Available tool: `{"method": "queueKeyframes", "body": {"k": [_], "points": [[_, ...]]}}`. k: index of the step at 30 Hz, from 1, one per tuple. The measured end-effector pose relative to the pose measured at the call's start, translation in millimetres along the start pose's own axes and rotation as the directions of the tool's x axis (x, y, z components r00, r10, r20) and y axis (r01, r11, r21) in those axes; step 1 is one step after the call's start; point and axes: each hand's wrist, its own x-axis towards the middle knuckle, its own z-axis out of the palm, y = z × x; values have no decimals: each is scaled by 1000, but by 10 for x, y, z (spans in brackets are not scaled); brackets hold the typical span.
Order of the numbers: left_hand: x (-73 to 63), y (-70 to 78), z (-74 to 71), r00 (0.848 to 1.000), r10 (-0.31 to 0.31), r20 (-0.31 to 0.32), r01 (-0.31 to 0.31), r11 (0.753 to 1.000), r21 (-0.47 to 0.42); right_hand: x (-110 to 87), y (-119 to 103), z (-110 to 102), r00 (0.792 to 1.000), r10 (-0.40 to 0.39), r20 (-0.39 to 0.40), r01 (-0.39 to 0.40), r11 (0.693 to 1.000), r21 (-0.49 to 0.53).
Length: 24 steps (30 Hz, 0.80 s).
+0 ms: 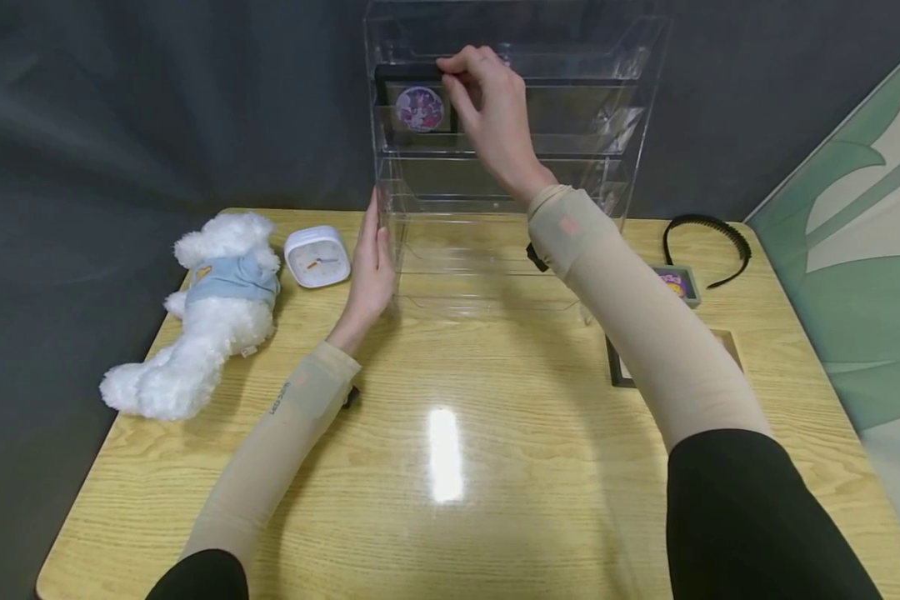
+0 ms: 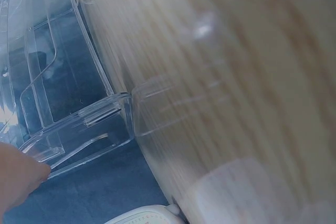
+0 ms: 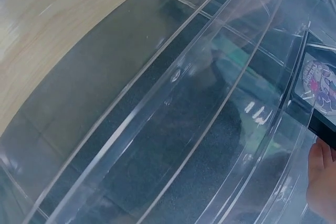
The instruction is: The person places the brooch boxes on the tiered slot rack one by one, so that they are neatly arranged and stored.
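A tall clear acrylic rack (image 1: 487, 204) with several tiers stands at the back of the table. In an upper tier sits a black frame (image 1: 408, 72) with a round purple badge (image 1: 420, 109) in it. My right hand (image 1: 498, 117) pinches the frame's top right corner between thumb and fingers. The right wrist view shows the fingers (image 3: 317, 169) at the black edge. Low on the rack's left side, my left hand (image 1: 372, 279) rests its straight fingers against the panel. In the left wrist view part of that hand (image 2: 21, 177) touches the clear side.
A white clock (image 1: 317, 257) stands left of my left hand, beside a white plush toy (image 1: 217, 317) in blue clothing. Right of the rack lie a black headband (image 1: 742, 242), a small grey-green frame (image 1: 692, 287) and another frame (image 1: 618, 367), partly under my right arm.
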Motion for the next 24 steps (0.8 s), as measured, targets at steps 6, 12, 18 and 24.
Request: {"method": "queueKeyframes", "body": {"k": [6, 12, 18, 24], "points": [[5, -6, 5, 1000, -2, 1, 2, 1000, 4, -7, 7, -8, 1000, 5, 24, -5, 1000, -4], [-6, -30, 13, 1000, -4, 0, 4, 1000, -1, -31, -12, -23, 996, 72, 58, -72, 997, 0], [-8, -62, 31, 1000, -13, 0, 13, 1000, -6, -58, -3, -112, 995, 89, 39, -91, 995, 46], [14, -95, 17, 1000, -25, 17, 25, 999, -27, -126, -4, -355, 998, 68, -7, -67, 994, 91]]}}
